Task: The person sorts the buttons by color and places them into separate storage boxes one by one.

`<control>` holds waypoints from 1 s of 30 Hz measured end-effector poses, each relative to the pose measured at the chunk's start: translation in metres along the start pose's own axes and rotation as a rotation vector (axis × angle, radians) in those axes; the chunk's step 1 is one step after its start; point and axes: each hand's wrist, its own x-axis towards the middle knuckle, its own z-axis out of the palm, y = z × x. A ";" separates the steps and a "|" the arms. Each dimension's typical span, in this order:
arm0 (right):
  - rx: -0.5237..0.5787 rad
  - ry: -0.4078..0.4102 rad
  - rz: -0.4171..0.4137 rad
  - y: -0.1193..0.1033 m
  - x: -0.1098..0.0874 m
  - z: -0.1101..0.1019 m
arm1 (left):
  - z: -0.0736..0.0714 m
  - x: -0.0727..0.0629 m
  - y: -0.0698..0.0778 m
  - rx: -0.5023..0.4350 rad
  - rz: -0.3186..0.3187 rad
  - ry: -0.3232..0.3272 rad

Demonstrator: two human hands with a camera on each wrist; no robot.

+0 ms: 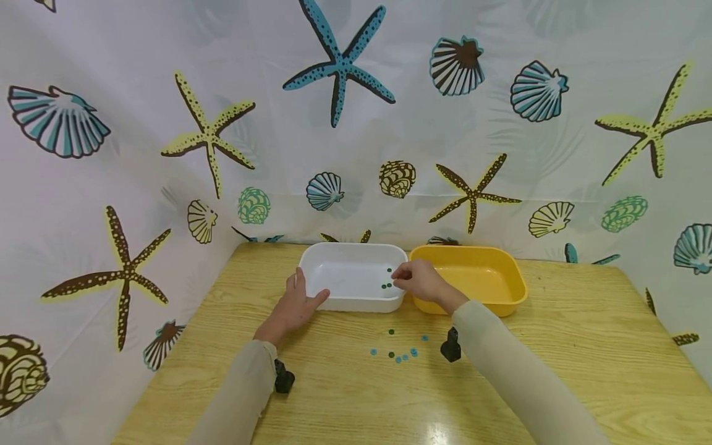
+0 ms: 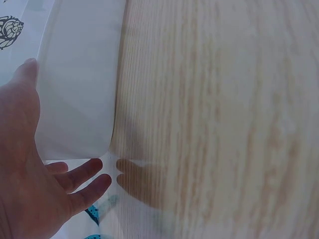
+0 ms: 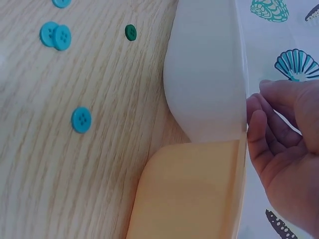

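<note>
My left hand (image 1: 295,306) rests at the front left corner of a white tub (image 1: 356,305). Its thumb lies along the front rim and its fingers are spread, fairly straight, by the end wall. Over the tub's right end is my right hand (image 1: 419,279), fingers bent and thumb near the fingertips; I cannot tell whether a button is between them. Green buttons (image 1: 389,270) lie on the tub floor below those fingertips. On the table in front are several light blue buttons (image 3: 81,120) and dark green ones (image 3: 130,33).
A yellow tub (image 1: 484,281) stands against the white one's right side. Both sit at the back of the wooden table (image 1: 328,395), before a curtain (image 1: 267,136) printed with shells and starfish. A small black device (image 1: 451,346) shows at the right sleeve, another (image 1: 283,377) at the left.
</note>
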 end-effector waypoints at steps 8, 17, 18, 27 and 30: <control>-0.020 0.006 -0.041 -0.002 -0.010 -0.006 | 0.001 0.001 0.000 0.001 -0.008 -0.004; -0.035 -0.015 -0.104 -0.002 -0.021 -0.012 | -0.001 0.000 0.002 0.019 -0.005 -0.004; -0.033 -0.017 -0.113 -0.002 -0.023 -0.011 | -0.001 -0.001 0.002 0.019 -0.004 -0.003; 0.010 -0.119 -0.175 0.000 -0.042 0.000 | -0.001 -0.002 0.002 0.023 0.006 -0.004; -0.036 -0.159 -0.237 0.001 -0.045 0.006 | -0.001 -0.001 0.002 0.019 0.005 -0.006</control>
